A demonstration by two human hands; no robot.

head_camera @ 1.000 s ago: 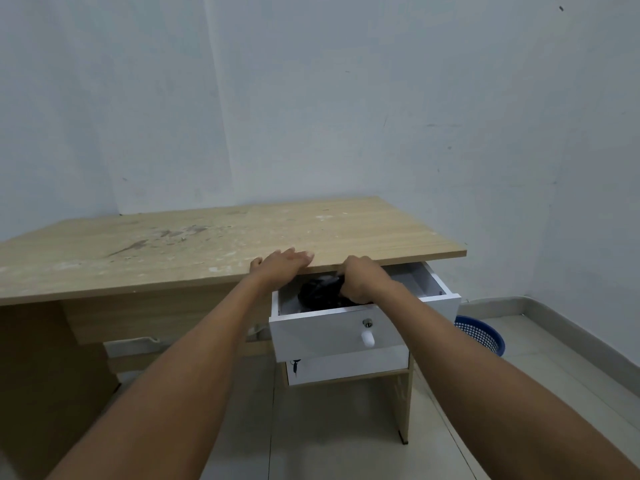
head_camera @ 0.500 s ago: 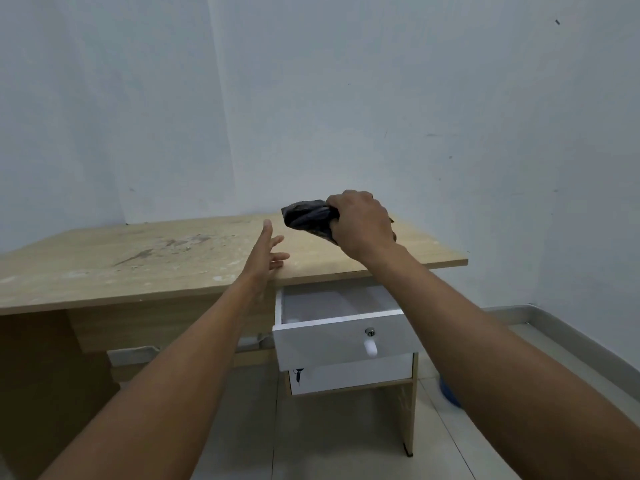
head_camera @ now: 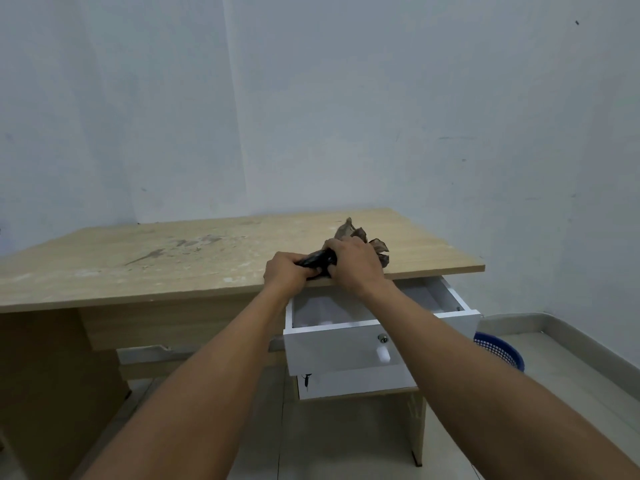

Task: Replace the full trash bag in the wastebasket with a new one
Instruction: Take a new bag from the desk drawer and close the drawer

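Observation:
Both my hands hold a black trash bag roll just above the front edge of the wooden desk. My left hand grips its left end. My right hand grips the right part, and a loose thin flap of bag sticks up behind its fingers. The blue mesh wastebasket stands on the floor to the right of the desk, mostly hidden by the drawer and my right arm.
The white drawer under the desk's right side stands pulled out, with a lock and white knob on its front. A lower white drawer with a key sits beneath it. Walls close in behind and on the right; tiled floor below.
My right hand lifted the black bag roll out of the drawer and brought it down to the desk edge. My left hand left the desktop and took hold of the roll.

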